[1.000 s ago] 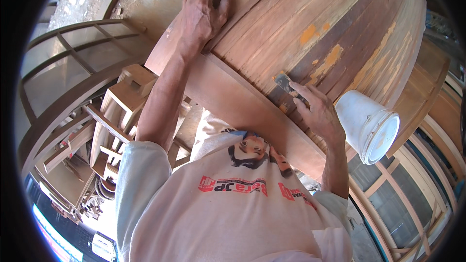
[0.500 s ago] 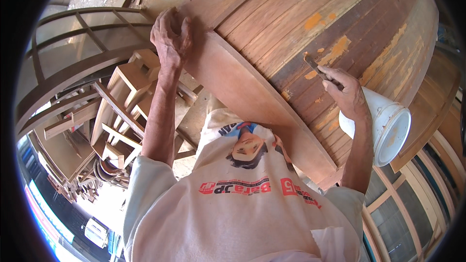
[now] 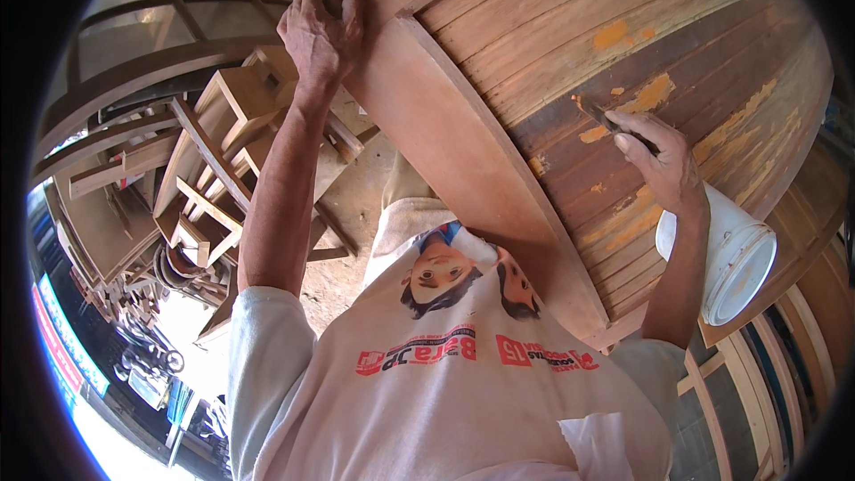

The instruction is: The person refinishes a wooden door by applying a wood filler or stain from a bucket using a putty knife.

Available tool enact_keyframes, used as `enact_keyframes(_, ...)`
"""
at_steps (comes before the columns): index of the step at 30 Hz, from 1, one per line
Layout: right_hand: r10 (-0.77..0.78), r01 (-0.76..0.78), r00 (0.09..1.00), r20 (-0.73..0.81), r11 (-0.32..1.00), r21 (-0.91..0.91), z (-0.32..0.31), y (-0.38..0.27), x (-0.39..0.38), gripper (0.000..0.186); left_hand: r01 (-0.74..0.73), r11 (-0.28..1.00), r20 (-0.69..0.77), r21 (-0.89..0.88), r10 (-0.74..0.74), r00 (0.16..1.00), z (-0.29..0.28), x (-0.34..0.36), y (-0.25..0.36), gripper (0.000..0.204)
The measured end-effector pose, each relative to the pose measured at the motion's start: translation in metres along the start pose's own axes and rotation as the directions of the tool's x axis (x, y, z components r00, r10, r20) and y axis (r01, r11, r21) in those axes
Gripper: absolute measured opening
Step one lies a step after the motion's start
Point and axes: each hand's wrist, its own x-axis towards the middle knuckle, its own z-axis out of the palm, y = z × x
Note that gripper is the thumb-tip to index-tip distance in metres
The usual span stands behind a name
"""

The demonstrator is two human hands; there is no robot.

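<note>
A large reddish-brown wooden panel (image 3: 463, 174) with a raised frame and grooved boards lies slanted before me. Orange filler patches (image 3: 652, 92) show on its dark boards. My right hand (image 3: 663, 156) pinches a small putty knife (image 3: 606, 116), its tip close to a filler patch on the dark band. At the panel's left edge, my left hand (image 3: 319, 36) is closed with curled fingers and seems to grip that edge; its fingertips are partly hidden. Beside my right forearm, a white plastic bucket (image 3: 723, 254) lies tilted, partly behind the arm.
Wooden frames and a stool-like piece (image 3: 240, 116) are heaped on the left. Behind them stands a gridded frame with pale panes (image 3: 134, 40). More wooden frames (image 3: 744, 383) lean at the lower right. Dusty floor (image 3: 356, 205) shows between the heap and the panel.
The whole view has shifted, so panel and bucket appear farther right. My right hand keeps the putty knife near the same filler patch; my left hand stays at the panel's edge.
</note>
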Motion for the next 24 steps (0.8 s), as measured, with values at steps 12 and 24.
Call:
enact_keyframes(12, -0.09, 0.159, 0.969, 0.229, 0.94, -0.303, 0.025, -0.035, 0.088, 0.029, 0.064, 0.998, 0.02, -0.016, -0.064, 0.998, -0.001, 0.001, 0.002, 0.04)
enact_keyframes(24, -0.051, 0.27, 0.923, 0.381, 0.791, -0.549, 0.038, -0.068, 0.118, 0.03, 0.059, 0.998, 0.035, -0.013, -0.058, 0.998, -0.004, 0.001, 0.003, 0.041)
